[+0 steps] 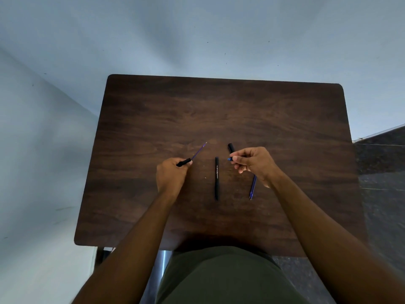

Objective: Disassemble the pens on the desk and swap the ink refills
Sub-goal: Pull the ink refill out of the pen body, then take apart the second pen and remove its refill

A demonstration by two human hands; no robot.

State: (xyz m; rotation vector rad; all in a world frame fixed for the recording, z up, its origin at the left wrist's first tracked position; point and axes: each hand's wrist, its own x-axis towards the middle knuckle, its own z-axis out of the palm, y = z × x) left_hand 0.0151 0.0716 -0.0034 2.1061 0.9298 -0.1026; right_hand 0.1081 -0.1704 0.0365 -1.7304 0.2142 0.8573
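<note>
Your left hand is closed around a short black pen section, and a thin purple-blue ink refill sticks out of it — its long axis runs toward about 1 o'clock, its pale tip farthest from you. Your right hand pinches a small blue piece between thumb and fingertips; what that piece is, you cannot tell at this size. Just beyond those fingertips, at 12 o'clock from them, a stubby black cap shows on the dark wooden desk, partly hidden by your fingers.

Between your hands a black pen barrel with pale lettering lies flat, its long axis running 12 to 6 o'clock. Beside it, at its 3 o'clock and apart from it, a second blue refill lies partly under your right wrist — nearly parallel, its writing tip pointing to about 6 o'clock, toward you.
</note>
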